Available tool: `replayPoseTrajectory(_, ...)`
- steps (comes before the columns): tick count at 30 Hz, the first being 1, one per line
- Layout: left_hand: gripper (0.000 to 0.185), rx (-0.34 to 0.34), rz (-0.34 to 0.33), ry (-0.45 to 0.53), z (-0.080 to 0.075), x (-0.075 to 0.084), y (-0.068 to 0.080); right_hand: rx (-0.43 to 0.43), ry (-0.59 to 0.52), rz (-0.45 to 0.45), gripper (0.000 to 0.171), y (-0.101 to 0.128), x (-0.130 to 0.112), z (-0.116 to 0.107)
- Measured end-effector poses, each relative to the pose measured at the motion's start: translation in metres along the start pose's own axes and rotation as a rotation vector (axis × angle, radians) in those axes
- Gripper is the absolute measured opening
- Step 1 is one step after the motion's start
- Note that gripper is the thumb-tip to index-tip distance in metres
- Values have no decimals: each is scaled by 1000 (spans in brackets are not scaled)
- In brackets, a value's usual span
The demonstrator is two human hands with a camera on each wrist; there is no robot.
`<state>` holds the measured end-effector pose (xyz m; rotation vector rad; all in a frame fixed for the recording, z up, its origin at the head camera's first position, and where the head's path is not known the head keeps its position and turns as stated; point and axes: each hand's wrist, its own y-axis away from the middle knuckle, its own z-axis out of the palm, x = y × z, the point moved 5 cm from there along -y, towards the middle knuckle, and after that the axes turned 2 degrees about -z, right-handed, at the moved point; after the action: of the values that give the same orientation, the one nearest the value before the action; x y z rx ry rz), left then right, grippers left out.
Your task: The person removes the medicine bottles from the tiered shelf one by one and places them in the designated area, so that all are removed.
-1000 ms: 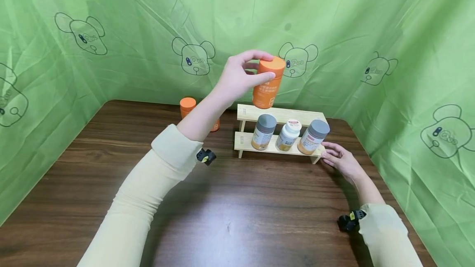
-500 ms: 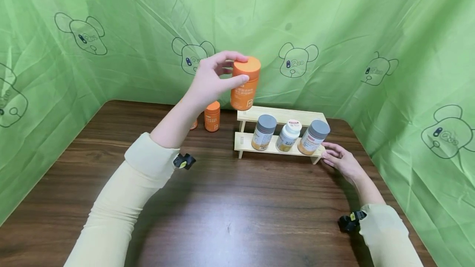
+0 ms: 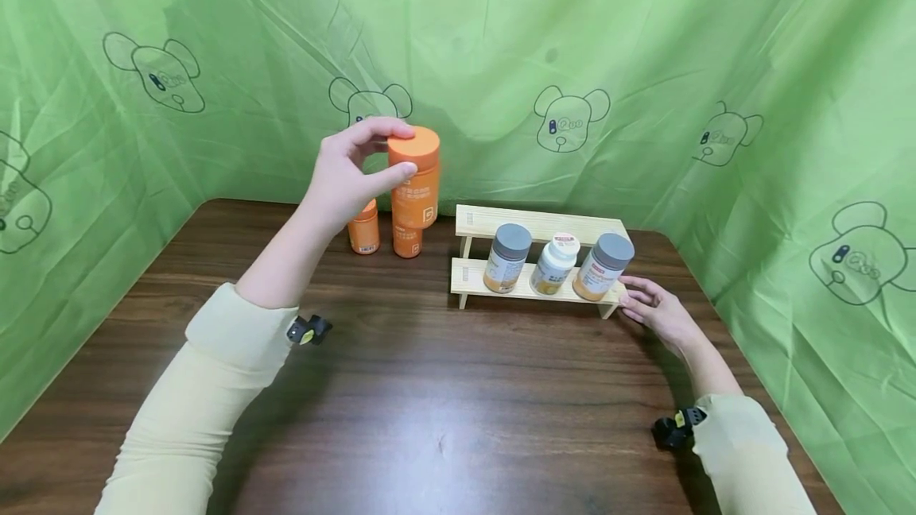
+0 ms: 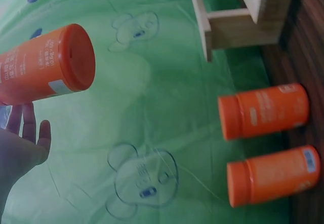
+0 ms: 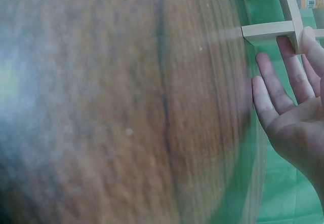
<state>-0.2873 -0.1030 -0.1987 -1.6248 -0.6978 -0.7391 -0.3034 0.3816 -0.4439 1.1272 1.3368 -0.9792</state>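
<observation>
My left hand (image 3: pixel 345 175) grips an orange screw-cap bottle (image 3: pixel 415 191) near its lid, thumb in front and fingers across the top and behind. The bottle hangs nearly upright in the air, before two more orange bottles, a left one (image 3: pixel 364 235) and a right one (image 3: pixel 407 243), standing on the table. In the left wrist view the held bottle (image 4: pixel 43 67) shows its base. My right hand (image 3: pixel 661 312) holds the right end of a two-tier wooden rack (image 3: pixel 544 221), thumb and fingers about the lower shelf's edge (image 5: pixel 295 31).
On the rack's lower tier stand a grey-capped bottle (image 3: pixel 508 259), a small white-capped bottle (image 3: pixel 554 265) and another grey-capped bottle (image 3: pixel 603 267). Green cloth (image 3: pixel 472 38) hangs behind and beside the dark wooden table (image 3: pixel 444 388).
My left hand has carried the orange bottle left, from above the rack to before the standing orange bottles, and slightly lower. The right hand stays at the rack's end.
</observation>
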Motion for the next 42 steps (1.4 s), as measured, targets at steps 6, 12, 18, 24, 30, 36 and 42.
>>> replayPoseTrajectory(6, 31, 71, 30, 37, -24, -11, 12, 4, -5, -9, 38, 0, 1, 0)
replayPoseTrajectory(12, 31, 129, 31, 26, -47, -24, 22, 7, 2, -11, 46, 1, 2, -1)
replayPoseTrajectory(18, 32, 175, 2, 3, -66, -41, 30, 24, 22, -2, 43, 2, 1, -3)
replayPoseTrajectory(24, 33, 226, -31, -76, -85, -59, 38, 3, -4, -18, 43, 3, -2, 0)
replayPoseTrajectory(30, 37, 267, -84, -165, -102, -82, 44, -1, -9, -20, 45, 3, -3, 2)
replayPoseTrajectory(36, 39, 300, -133, -256, -114, -103, 49, 5, 1, -8, 44, 3, -2, 2)
replayPoseTrajectory(42, 39, 324, -173, -311, -121, -123, 55, 19, 18, -9, 44, 3, -1, 0)
